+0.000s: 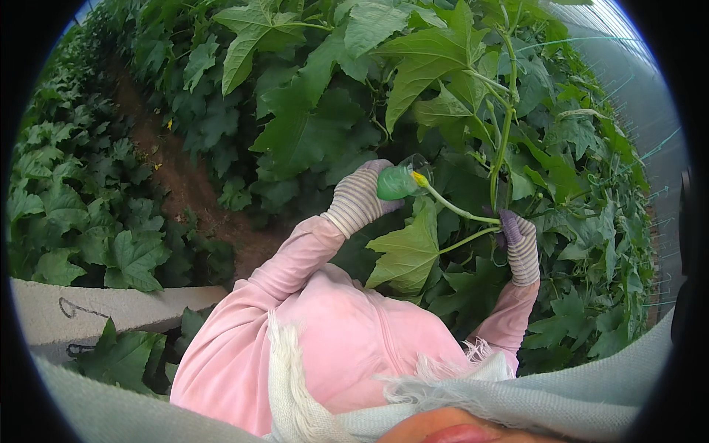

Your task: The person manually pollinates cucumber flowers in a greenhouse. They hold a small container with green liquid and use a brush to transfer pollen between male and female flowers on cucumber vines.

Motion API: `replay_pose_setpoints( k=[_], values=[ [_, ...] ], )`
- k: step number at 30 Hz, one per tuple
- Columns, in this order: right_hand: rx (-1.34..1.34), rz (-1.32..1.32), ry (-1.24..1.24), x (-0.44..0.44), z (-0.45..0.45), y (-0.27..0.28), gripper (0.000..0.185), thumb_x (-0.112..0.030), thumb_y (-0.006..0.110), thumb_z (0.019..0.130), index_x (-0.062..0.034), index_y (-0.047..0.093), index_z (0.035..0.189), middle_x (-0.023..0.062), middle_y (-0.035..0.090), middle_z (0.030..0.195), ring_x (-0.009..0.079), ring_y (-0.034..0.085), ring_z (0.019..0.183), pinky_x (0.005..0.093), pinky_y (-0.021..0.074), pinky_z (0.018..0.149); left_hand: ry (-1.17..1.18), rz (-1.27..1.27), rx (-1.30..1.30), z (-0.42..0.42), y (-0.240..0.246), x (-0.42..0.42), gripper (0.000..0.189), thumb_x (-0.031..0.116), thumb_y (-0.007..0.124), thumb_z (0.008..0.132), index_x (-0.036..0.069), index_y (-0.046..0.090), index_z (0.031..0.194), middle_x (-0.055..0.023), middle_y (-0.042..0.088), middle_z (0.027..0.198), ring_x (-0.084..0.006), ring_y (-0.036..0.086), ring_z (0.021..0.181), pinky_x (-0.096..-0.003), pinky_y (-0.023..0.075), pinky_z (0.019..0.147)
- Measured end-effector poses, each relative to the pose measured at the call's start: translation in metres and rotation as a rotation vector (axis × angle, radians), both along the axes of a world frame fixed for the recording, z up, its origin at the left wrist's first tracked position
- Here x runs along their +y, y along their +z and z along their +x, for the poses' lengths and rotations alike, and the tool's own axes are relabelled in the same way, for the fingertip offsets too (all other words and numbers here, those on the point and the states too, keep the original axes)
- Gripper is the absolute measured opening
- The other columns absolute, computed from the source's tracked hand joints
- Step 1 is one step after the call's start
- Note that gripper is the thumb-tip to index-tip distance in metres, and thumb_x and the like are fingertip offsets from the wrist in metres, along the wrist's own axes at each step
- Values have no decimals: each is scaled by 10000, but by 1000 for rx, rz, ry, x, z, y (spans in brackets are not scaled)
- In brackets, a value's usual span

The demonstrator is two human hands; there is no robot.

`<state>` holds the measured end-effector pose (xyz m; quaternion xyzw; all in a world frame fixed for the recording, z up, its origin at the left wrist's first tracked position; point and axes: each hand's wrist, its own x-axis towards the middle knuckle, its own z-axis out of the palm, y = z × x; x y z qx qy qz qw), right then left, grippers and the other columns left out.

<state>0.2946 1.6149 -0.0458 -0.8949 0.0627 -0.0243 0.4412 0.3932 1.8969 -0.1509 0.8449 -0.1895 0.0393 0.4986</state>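
My left hand, in a striped knitted glove, is closed around a cut clear plastic bottle with green liquid. The yellow flower tip of a young gourd-like fruit is at the bottle's open end. My right hand, gloved alike with purple fingers, grips the vine stem near the base of that fruit. A lobed green leaf hangs on its stalk just below, between my two hands. The fingertips of both hands are partly hidden.
Dense climbing vines rise in front and at the right. Thin green strings run beside a pale greenhouse sheet. A brown soil path lies at the left, with low leafy plants beyond and a pale block wall near my side.
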Motion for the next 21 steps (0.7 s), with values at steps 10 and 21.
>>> replay_pose_setpoints(
  k=[10, 21],
  values=[
    [-402, -13, -219, -54, 29, -104, 376, -366, 492, 942, -19, 626, 893, 0, 510, 625, 90, 460, 545, 246, 351, 519, 43, -7, 38, 3, -7, 1, 654, 367, 800, 607, 81, 561, 1145, -154, 633, 1025, -323, 622, 924, -376, 499, 814],
    [-909, 153, -694, 97, 55, -147, 238, -60, 501, 872, 30, 558, 1085, 131, 591, 1025, 216, 563, 923, 317, 449, 857, 304, -76, 43, -12, -38, 98, 702, 286, 836, 601, 52, 510, 1178, -144, 636, 1017, -285, 628, 921, -351, 506, 810]
  ],
)
